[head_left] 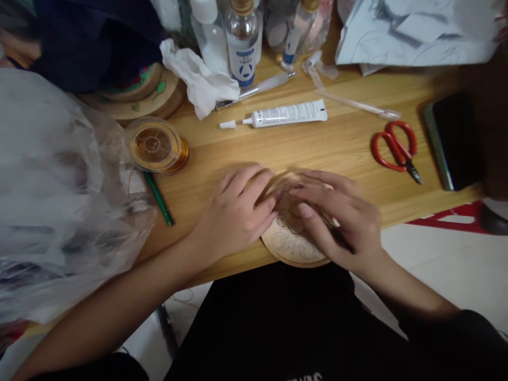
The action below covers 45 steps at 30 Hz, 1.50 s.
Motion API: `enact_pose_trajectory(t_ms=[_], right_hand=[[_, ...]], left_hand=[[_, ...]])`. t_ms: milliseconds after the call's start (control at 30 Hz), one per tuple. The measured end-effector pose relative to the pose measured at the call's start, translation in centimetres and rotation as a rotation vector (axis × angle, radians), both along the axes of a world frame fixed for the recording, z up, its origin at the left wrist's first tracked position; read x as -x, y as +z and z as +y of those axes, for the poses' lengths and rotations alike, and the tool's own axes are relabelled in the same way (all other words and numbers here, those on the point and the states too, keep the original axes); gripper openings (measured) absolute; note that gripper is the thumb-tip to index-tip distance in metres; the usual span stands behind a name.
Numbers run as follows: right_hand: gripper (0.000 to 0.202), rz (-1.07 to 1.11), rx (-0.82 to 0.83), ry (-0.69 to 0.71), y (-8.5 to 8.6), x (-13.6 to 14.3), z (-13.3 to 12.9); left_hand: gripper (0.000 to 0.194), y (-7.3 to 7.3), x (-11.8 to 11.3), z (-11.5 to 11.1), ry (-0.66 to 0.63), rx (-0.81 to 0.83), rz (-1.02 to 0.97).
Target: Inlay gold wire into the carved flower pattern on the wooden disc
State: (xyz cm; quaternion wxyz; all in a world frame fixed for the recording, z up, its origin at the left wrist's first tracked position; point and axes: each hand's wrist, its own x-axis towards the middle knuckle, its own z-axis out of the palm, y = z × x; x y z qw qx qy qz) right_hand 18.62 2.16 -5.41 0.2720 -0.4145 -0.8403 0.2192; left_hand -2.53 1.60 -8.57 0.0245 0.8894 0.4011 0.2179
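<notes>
The light is dim and diffuse, its source out of view. Soft shadow gathers beneath the right hand's fingers (323, 198), which are smeared by blur. Well left of the left hand's fingers (248, 182), the plastic bag (75, 159) has a pale, hazy sheen. Beyond both, the tube (289, 114) looks clearer, though its small print is illegible.

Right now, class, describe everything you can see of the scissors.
The scissors have two red, plastic-looking loop handles and short, dark, metallic-looking blades that seem closed. They lie flat on the wooden table, left of the phone, with the blades pointing toward the near edge. Only the table appears to touch them.
</notes>
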Motion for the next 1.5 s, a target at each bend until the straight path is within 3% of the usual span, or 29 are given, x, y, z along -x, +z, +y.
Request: enact_pose_trajectory(t_ms=[100, 200, 367, 533, 967, 1267, 1500], right_hand=[[0.030, 0.194, 0.126, -0.098, 0.4, 0.0, 0.1], [0.040, 0.231, 0.225, -0.228, 0.9, 0.3, 0.1], [0.010, 0.190, 0.379, -0.344, 0.8, 1.2, -0.2], [0.017, 0.205, 0.484, -0.409, -0.3, 2.0, -0.3], [0.025, 0.041, 0.383, -0.388, -0.4, 2.6, -0.5], [0.027, -0.142, 0.266, -0.294, 1.3, 3.6, -0.2], [0.032, -0.306, 0.165, -0.119, 1.8, 3.1, 0.5]], left_hand=[[0.022, 0.0, 0.0, -0.1, 0.012, -0.001, 0.011], [0.023, 0.0, 0.0, -0.2, 0.028, 0.031, 0.013], [0.023, -0.1, 0.0, -0.1, 0.039, 0.023, -0.009], [0.020, 0.0, -0.1, -0.1, 0.050, 0.017, -0.003], [0.021, -0.1, -0.2, -0.3, 0.087, 0.017, -0.012], [0.024, -0.3, -0.3, -0.4, 0.092, 0.014, -0.014], [0.025, -0.3, -0.4, -0.3, 0.103, 0.015, -0.012]])
